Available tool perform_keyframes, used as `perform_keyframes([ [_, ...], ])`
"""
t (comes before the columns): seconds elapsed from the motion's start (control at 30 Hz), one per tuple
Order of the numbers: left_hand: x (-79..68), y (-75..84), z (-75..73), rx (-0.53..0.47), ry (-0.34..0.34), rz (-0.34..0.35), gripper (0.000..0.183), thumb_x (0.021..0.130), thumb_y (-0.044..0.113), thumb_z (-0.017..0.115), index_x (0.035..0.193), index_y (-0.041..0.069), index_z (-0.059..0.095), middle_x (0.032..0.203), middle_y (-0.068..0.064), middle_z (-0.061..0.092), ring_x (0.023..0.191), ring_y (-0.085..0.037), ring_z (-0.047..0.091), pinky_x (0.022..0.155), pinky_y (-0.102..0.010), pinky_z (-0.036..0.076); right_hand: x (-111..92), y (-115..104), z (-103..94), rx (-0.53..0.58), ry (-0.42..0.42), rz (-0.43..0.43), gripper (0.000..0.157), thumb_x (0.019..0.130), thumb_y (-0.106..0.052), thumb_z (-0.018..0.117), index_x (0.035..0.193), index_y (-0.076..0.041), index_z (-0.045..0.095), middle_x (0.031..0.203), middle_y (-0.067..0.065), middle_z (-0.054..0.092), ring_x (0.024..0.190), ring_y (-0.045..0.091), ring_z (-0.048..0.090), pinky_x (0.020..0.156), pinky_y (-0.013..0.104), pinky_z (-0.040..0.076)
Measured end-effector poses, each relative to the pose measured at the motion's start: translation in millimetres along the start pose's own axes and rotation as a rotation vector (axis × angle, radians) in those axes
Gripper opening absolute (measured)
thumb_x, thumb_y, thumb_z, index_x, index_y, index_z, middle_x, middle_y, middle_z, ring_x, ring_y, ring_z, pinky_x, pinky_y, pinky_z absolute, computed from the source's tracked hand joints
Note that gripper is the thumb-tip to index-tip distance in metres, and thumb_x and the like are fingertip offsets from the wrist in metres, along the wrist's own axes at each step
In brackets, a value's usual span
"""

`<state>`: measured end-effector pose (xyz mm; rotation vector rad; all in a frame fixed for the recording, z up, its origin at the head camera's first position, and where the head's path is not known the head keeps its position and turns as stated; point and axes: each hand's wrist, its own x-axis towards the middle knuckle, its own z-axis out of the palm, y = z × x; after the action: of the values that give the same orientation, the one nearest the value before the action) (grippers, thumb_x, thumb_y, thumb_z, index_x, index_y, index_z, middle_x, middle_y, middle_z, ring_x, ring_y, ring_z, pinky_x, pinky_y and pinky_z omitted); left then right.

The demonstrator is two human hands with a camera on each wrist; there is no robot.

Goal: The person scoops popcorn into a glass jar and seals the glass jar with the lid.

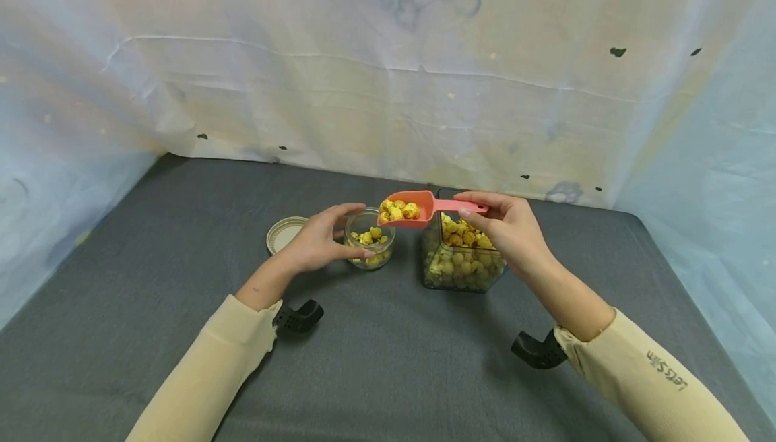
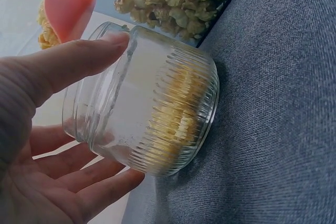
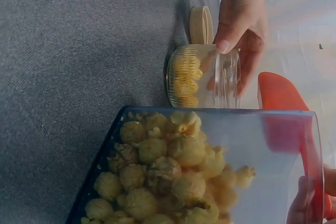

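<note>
My right hand (image 1: 509, 226) pinches the handle of a coral-pink scoop (image 1: 427, 206) between thumb and fingers. Yellow popcorn (image 1: 399, 210) fills the scoop's bowl, which hovers level over the right side of a glass jar's mouth. The ribbed glass jar (image 2: 152, 103) stands upright on the cloth with some popcorn at its bottom. My left hand (image 1: 318, 240) holds that jar from the left, thumb on the near side near the rim and fingers on the far side. Below my right hand stands a clear square container (image 3: 231, 129), holding much popcorn.
A cream-coloured round lid (image 1: 285, 233) lies on the dark grey table cloth (image 1: 388, 361), left of the jar and partly behind my left hand. A pale patterned curtain (image 1: 388, 91) rises behind the table. Black wrist mounts (image 1: 300, 316) stick out at both cuffs.
</note>
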<state>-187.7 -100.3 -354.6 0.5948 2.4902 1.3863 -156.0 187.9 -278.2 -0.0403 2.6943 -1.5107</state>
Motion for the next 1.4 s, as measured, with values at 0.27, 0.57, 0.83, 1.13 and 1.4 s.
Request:
perform_keyframes([
  [0.27, 0.8, -1.5, -0.9, 0.002, -0.002, 0.007, 0.081, 0.079, 0.022, 0.080, 0.147, 0.009, 0.037, 0.150, -0.012, 0.038, 0.134, -0.036, 0.041, 0.106, -0.048, 0.042, 0.9, -2.4, 2.3, -0.041, -0.013, -0.005, 0.031, 0.095, -0.020, 0.061, 0.124, -0.009, 0.065, 0.100, 0.005, 0.059, 0.077, 0.019, 0.051, 0.060, 0.026, 0.042],
  [0.57, 0.5, -0.9, 0.2, -0.002, -0.006, 0.009, 0.082, 0.079, 0.021, 0.080, 0.147, 0.007, 0.037, 0.150, -0.013, 0.038, 0.133, -0.036, 0.042, 0.106, -0.048, 0.042, -0.8, -4.4, 3.8, -0.106, -0.024, -0.053, 0.029, 0.094, -0.019, 0.063, 0.121, -0.009, 0.067, 0.102, 0.010, 0.062, 0.074, 0.022, 0.050, 0.055, 0.025, 0.038],
  [0.83, -0.2, -0.6, 0.8, -0.006, -0.001, 0.005, 0.081, 0.079, 0.020, 0.080, 0.147, 0.008, 0.037, 0.149, -0.013, 0.038, 0.134, -0.036, 0.041, 0.105, -0.047, 0.043, -1.7, -8.0, 5.3, -0.214, -0.009, -0.141, 0.026, 0.094, -0.017, 0.063, 0.118, -0.008, 0.068, 0.099, 0.013, 0.065, 0.073, 0.023, 0.054, 0.054, 0.026, 0.040],
  [1.13, 0.5, -0.9, 0.8, 0.012, 0.006, 0.013, 0.080, 0.079, 0.019, 0.080, 0.146, 0.008, 0.038, 0.148, -0.013, 0.040, 0.132, -0.036, 0.043, 0.104, -0.046, 0.044, -3.8, -10.6, 6.3, -0.256, 0.010, -0.199, 0.025, 0.094, -0.017, 0.063, 0.116, -0.007, 0.069, 0.094, 0.013, 0.066, 0.075, 0.021, 0.058, 0.052, 0.025, 0.039],
  [1.4, 1.5, -1.8, 1.2, 0.017, 0.010, 0.011, 0.079, 0.079, 0.020, 0.080, 0.146, 0.009, 0.039, 0.148, -0.013, 0.040, 0.132, -0.036, 0.044, 0.104, -0.046, 0.045, -3.9, -10.5, 6.0, -0.259, 0.014, -0.201, 0.025, 0.094, -0.017, 0.063, 0.115, -0.006, 0.069, 0.095, 0.014, 0.066, 0.074, 0.021, 0.058, 0.052, 0.027, 0.040],
])
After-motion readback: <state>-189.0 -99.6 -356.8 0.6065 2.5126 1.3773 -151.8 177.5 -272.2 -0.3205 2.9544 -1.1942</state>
